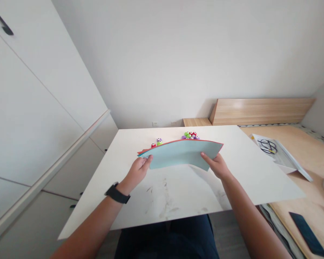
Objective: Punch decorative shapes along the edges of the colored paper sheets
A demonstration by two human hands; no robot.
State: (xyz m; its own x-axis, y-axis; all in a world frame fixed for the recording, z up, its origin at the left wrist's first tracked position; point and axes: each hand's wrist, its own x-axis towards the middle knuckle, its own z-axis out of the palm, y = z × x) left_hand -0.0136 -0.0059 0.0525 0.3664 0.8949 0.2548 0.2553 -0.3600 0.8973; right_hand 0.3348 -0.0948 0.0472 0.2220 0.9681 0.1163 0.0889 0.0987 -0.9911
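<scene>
Mid-frame paper [179, 154]: blue, over a red sheet [142, 151], arched above your table [248, 172]
Your left hand [138, 172]: closed on the paper's left edge, thumb on top, watch [116, 192] on the wrist
Your right hand [217, 166]: gripping the right edge, thumb on top
Upper middle, toys [190, 135]: small, colored, eyed, just beyond the far edge

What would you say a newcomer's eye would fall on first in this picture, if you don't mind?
The pale blue sheet, with a red edge showing behind it, stands out first, bowed between the left hand and right hand above the white table. Just beyond its far edge sit small, bright googly-eyed toys in red, green and purple.
</scene>
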